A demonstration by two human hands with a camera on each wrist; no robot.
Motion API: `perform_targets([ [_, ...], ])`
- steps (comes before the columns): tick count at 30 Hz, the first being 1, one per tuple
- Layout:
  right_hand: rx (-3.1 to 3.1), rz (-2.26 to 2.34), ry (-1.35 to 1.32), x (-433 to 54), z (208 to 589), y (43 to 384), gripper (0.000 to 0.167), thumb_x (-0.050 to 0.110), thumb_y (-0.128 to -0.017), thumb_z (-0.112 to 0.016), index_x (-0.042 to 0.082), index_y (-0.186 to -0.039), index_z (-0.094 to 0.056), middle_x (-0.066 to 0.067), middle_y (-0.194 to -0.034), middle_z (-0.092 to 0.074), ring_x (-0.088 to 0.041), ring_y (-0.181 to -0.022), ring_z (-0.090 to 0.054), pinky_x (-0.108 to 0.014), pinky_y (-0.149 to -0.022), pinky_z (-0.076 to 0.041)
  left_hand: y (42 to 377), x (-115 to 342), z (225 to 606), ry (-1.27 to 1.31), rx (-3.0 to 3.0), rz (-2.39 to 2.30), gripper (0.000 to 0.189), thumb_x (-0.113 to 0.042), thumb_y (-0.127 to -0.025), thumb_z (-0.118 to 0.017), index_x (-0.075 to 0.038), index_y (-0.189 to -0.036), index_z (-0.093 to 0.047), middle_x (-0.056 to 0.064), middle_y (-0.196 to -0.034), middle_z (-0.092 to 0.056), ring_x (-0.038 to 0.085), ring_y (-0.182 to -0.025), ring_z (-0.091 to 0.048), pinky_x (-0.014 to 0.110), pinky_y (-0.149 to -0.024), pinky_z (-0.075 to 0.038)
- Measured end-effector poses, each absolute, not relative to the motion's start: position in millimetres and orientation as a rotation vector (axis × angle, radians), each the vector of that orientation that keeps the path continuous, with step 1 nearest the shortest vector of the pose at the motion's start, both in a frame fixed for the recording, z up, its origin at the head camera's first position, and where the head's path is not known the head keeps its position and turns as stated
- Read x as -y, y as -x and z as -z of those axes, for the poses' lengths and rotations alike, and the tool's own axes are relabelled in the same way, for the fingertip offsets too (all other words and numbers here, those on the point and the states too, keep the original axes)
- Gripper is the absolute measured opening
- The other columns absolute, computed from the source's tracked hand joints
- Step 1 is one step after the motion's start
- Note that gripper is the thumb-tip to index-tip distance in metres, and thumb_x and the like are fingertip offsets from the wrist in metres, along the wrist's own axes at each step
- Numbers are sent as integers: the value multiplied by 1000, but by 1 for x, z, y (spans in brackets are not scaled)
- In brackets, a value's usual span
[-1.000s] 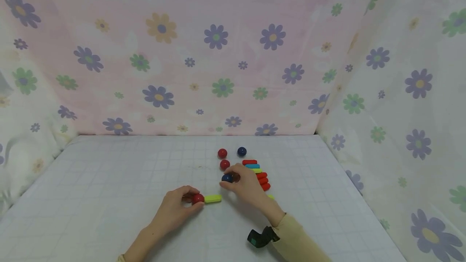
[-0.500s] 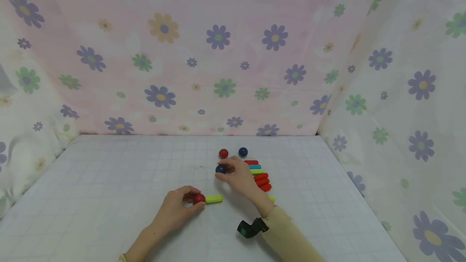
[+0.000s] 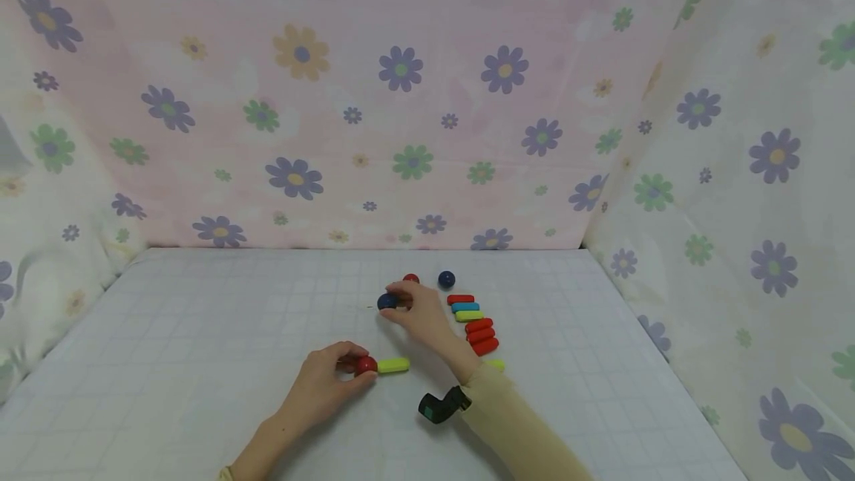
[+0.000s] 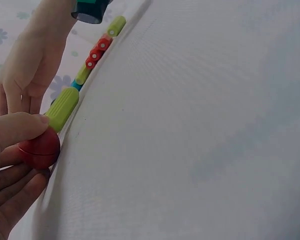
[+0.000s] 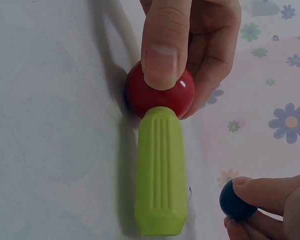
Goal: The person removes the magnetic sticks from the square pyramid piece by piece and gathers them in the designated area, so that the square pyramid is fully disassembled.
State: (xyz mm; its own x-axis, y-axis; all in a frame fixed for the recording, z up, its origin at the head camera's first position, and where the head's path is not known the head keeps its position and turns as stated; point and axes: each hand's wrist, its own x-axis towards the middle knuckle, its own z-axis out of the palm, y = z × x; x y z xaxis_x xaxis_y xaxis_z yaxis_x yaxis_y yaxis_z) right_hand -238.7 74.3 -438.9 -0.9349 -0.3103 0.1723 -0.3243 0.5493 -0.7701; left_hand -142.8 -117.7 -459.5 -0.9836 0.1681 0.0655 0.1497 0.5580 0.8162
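My left hand grips a red ball low on the white table, thumb on one side and fingers on the other. Against that ball, end on, lies a yellow-green ribbed stick; whether the two are joined I cannot tell. Farther back, my right hand pinches a dark blue ball between thumb and fingers. In the right wrist view this blue ball appears at the lower right, apart from the stick. Behind the right hand a second red ball is partly covered.
Another dark blue ball sits at the back. Right of my right hand lie a red stick, a blue stick, a yellow-green stick and several red sticks. One more yellow-green stick is half hidden by the sleeve.
My right hand has carried the dark blue ball to the left and slightly back, now covering one red ball seen earlier. My left hand stays in place on its red ball.
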Motion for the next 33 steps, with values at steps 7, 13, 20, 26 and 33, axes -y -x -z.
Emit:
perform_targets([
  [7,2795,-1398,-604,-63,440,246,36,17,-91,-75,7,-124,-68,-6,-118,-71,-20,-106,-69,-32,-93,-57,143,118,460,-302,-2753,-1451,29,-27,-83,-82,-15,-107,-71,-6,-98,-72,6,-86,-67,24,-82,-58],
  [13,2821,-1375,-612,-59,440,249,36,15,-91,-74,8,-125,-67,-6,-119,-71,-20,-107,-68,-33,-94,-57,144,118,460,-307,-2764,-1441,28,-26,-83,-82,-15,-106,-71,-7,-96,-72,6,-85,-67,22,-80,-57],
  [20,2841,-1304,-654,-56,445,249,35,11,-90,-74,7,-124,-67,-7,-122,-70,-20,-108,-66,-35,-97,-55,143,118,460,-288,-2785,-1410,28,-26,-82,-83,-16,-105,-72,-8,-94,-71,5,-84,-66,24,-80,-57],
  [26,2848,-1231,-692,-56,451,251,33,9,-90,-74,8,-122,-69,-6,-122,-70,-18,-109,-66,-35,-98,-54,143,118,461,-286,-2779,-1427,27,-25,-82,-83,-16,-105,-72,-9,-93,-71,4,-84,-66,23,-80,-57],
  [33,2819,-1236,-718,-55,452,251,32,5,-89,-74,6,-121,-69,-10,-122,-70,-20,-109,-68,-34,-96,-56,143,118,461,-304,-2779,-1442,28,-25,-82,-83,-15,-105,-72,-8,-95,-72,4,-84,-68,23,-81,-57],
])
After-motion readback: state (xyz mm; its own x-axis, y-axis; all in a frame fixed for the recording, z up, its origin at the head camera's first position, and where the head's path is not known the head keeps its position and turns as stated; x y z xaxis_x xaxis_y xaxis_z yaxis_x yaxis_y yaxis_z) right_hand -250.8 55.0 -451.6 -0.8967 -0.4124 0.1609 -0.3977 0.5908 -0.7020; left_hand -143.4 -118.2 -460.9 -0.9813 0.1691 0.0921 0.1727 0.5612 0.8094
